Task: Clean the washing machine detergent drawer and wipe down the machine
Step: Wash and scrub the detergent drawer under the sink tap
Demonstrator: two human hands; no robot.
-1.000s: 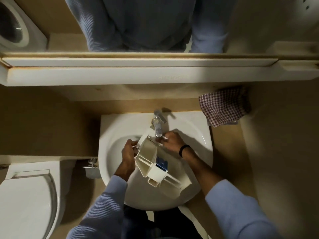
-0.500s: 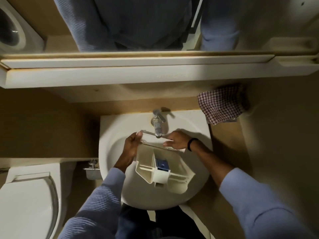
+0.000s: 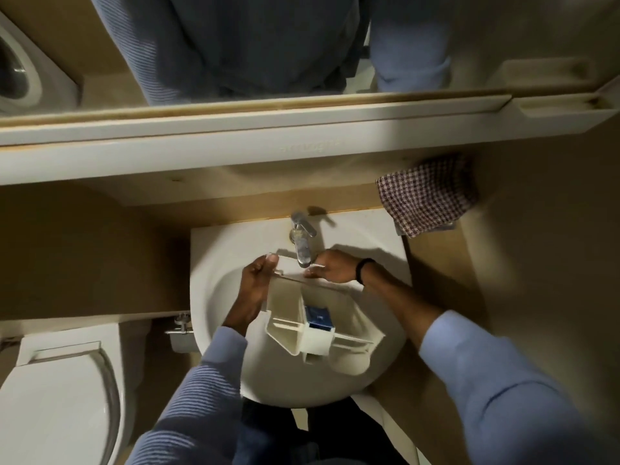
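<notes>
The white detergent drawer, with a blue insert in its middle compartment, lies over the white sink, its front panel under the chrome tap. My left hand grips the left end of the front panel, fingers curled round its edge. My right hand holds the right part of that panel just beside the tap spout. No water stream is plainly visible.
A checked cloth hangs at the sink's back right. A white shelf and mirror run above the sink. A toilet stands at lower left. The washing machine door shows in the mirror at upper left.
The drawer has swung from a diagonal tilt to lie squarer under the tap, front panel facing the wall. Both hands shifted up along the panel.
</notes>
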